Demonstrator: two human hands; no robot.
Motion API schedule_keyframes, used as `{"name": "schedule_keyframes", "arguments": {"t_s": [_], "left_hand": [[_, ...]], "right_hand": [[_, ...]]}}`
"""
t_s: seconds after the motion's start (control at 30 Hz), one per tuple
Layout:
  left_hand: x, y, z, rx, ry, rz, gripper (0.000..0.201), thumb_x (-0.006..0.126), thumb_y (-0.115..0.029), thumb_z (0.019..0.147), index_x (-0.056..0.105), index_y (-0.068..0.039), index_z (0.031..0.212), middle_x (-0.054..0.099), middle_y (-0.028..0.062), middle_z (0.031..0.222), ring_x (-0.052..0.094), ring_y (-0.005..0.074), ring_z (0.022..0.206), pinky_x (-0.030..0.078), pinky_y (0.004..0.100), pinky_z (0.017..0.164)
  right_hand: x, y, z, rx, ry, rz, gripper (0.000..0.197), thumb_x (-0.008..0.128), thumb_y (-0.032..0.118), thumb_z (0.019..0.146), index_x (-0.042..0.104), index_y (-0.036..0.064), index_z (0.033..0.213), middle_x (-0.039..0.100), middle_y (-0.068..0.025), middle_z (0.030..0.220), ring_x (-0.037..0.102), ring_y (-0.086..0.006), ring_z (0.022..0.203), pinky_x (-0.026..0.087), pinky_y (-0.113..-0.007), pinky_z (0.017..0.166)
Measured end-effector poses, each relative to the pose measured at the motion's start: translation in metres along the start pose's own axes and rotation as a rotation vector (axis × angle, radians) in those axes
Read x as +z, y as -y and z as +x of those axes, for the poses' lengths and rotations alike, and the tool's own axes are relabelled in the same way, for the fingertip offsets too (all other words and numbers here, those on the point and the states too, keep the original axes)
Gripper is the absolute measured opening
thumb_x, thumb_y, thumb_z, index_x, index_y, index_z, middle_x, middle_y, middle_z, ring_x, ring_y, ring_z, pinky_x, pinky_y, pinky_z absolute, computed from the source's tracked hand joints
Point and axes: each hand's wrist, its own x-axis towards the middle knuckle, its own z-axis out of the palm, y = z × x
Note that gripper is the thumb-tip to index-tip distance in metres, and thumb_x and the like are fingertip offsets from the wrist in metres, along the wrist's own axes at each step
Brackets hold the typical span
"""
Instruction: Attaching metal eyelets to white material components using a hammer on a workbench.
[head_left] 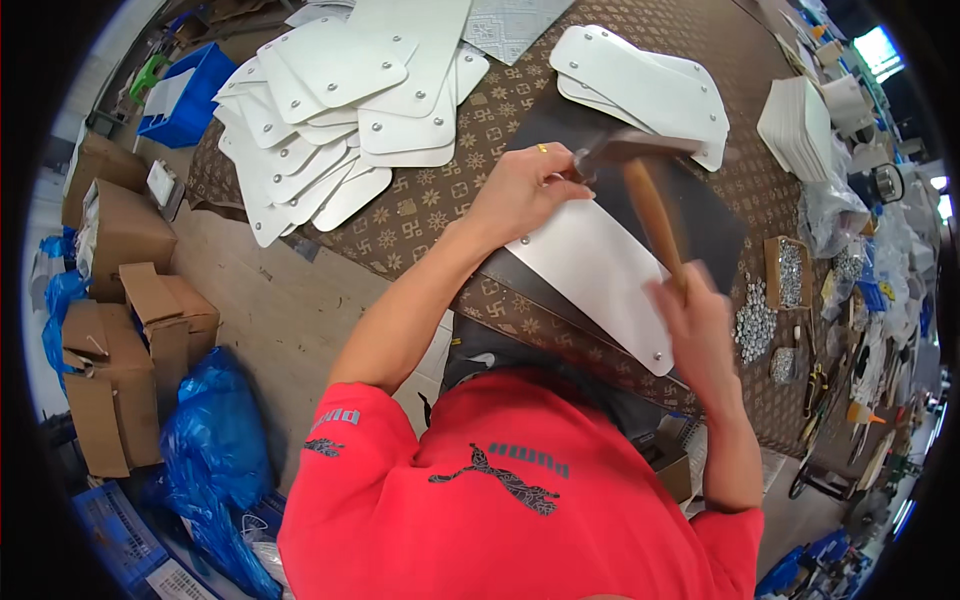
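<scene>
Head view: I see the right hand (697,318) clenched on a wooden-handled metal-headed hammer (656,212), blurred; left hand (522,195) curled at far end of a long white round-cornered panel (598,282), can't tell its grip. Panel lies over black sheet (705,215) on brown patterned worktop (428,228)

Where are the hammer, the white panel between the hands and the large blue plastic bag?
Hammer (656,214): head view, on its wooden handle.
White panel (602,286): head view, on its bare middle.
Blue plastic bag (215,440): head view, on its crumpled side.
</scene>
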Motion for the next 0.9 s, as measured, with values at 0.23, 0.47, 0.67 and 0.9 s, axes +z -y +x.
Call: {"name": "schedule_keyframes", "arguments": {"t_s": [0.23,0.47,0.67,0.9], "left_hand": [[-0.017,-0.015,-0.013,-0.061,-0.070,-0.247,0.016,0.077,-0.008,0.082,0.072,-0.003,0.097,0.069,0.0058,0.090,0.064,0.0119,0.075,0.050,0.0266,0.071],[-0.037,-0.024,-0.053,-0.154,0.051,-0.166,0.016,0.073,0.002,0.084,0.071,0.000,0.100,0.066,0.0013,0.093,0.059,0.0082,0.080,0.048,0.0229,0.073],[-0.032,-0.017,-0.061,-0.147,0.023,-0.106,0.017,0.073,0.002,0.083,0.070,0.000,0.100,0.065,0.0017,0.092,0.058,0.0083,0.079,0.047,0.0226,0.072],[-0.024,-0.021,-0.062,-0.087,0.073,0.008,0.016,0.073,0.002,0.083,0.070,0.000,0.099,0.065,0.0011,0.092,0.058,0.0079,0.079,0.048,0.0235,0.072]], "right_hand": [[-0.018,0.025,-0.027,0.434,-0.033,0.602,0.020,0.056,0.019,0.102,0.052,0.0075,0.086,0.044,0.0046,0.062,0.040,-0.0015,0.048,0.029,-0.019,0.041],[-0.020,0.026,-0.043,0.345,-0.045,0.654,0.020,0.055,0.021,0.103,0.051,0.0056,0.091,0.043,0.0047,0.062,0.035,-0.0012,0.045,0.024,-0.020,0.038],[-0.067,0.082,-0.020,-0.071,-0.292,1.110,0.026,0.056,0.023,0.102,0.051,0.0052,0.084,0.045,0.0027,0.061,0.035,-0.0055,0.043,0.026,-0.021,0.040],[-0.014,0.035,-0.033,0.173,0.321,0.255,0.023,0.063,0.016,0.096,0.052,0.0025,0.081,0.052,-0.0005,0.063,0.043,-0.0105,0.051,0.035,-0.027,0.050]]}}
